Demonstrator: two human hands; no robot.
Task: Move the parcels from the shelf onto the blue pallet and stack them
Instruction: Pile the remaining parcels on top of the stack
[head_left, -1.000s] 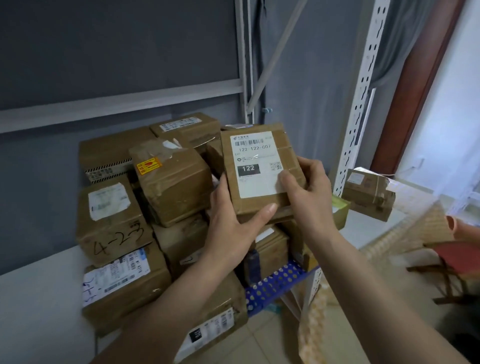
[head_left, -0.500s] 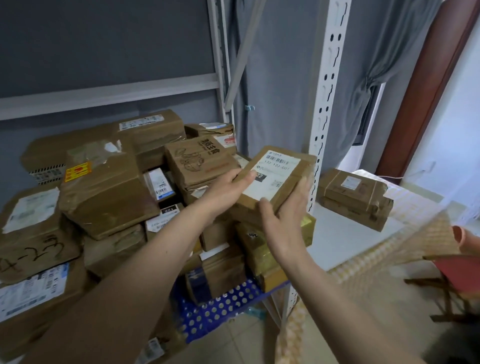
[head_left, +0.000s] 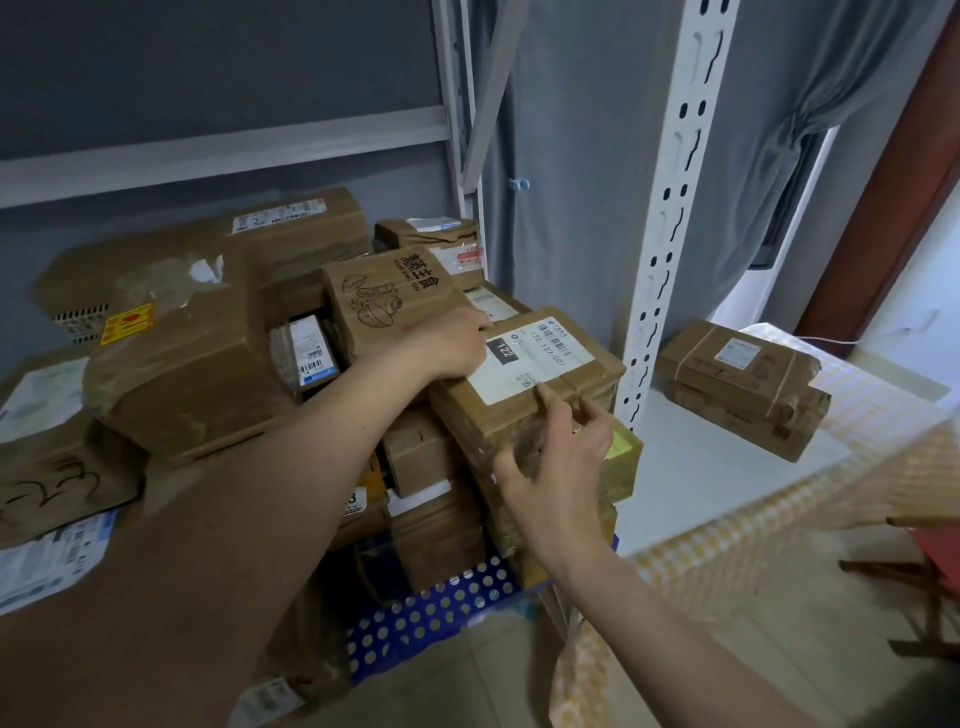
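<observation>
Parcel pile (head_left: 176, 358): brown taped cartons heaped at the left, over the blue pallet.
Blue pallet (head_left: 441, 605): perforated edge showing under the heap.
Left hand (head_left: 452, 343): knuckles curled, resting on the far left edge of the labelled parcel.
Labelled parcel (head_left: 524, 379): lies flat atop the stack, white "122" label up.
Right hand (head_left: 556, 457): fingers loosely spread at the parcel's near side, fingertips touching it.
Shelf (head_left: 717, 467): white board carrying one strapped parcel (head_left: 743, 384).

Blue pallet (head_left: 441, 613) bears stacked parcels (head_left: 171, 374); white shelf (head_left: 717, 467) bears 1 parcel (head_left: 743, 387).
</observation>
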